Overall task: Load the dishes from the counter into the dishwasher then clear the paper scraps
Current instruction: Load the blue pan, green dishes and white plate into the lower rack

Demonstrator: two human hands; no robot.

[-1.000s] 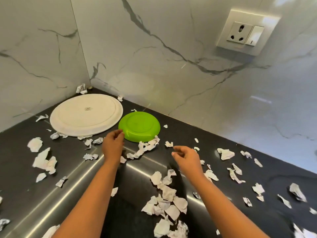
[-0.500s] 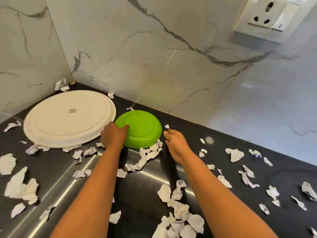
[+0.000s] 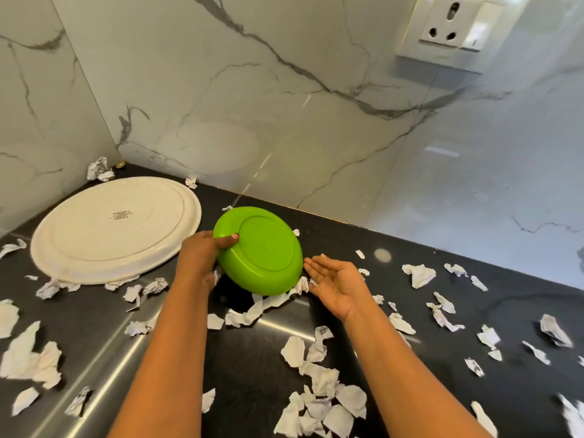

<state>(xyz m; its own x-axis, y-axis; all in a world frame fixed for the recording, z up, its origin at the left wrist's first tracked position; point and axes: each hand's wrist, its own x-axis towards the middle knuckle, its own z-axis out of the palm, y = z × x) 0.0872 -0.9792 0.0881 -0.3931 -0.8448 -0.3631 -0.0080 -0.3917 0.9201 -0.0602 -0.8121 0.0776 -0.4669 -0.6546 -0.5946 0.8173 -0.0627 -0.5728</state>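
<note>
A small green plate [image 3: 262,251], upside down, is tilted up off the black counter [image 3: 252,374]. My left hand [image 3: 202,254] grips its left rim, thumb on the underside. My right hand [image 3: 335,279] is palm up with straight fingers just right of the plate's lower rim, holding nothing. A large white plate [image 3: 117,229] lies upside down on the counter to the left, near the corner. Several torn paper scraps [image 3: 319,403] are scattered across the counter.
Marble walls [image 3: 284,105] meet in a corner behind the plates. A wall socket with switch [image 3: 455,30] sits at upper right. More paper scraps [image 3: 28,358] lie along the left and scraps [image 3: 420,275] on the right side.
My left hand has taken the green plate's rim and tipped it up off the counter. My right hand has turned palm up beside it. The view moved closer.
</note>
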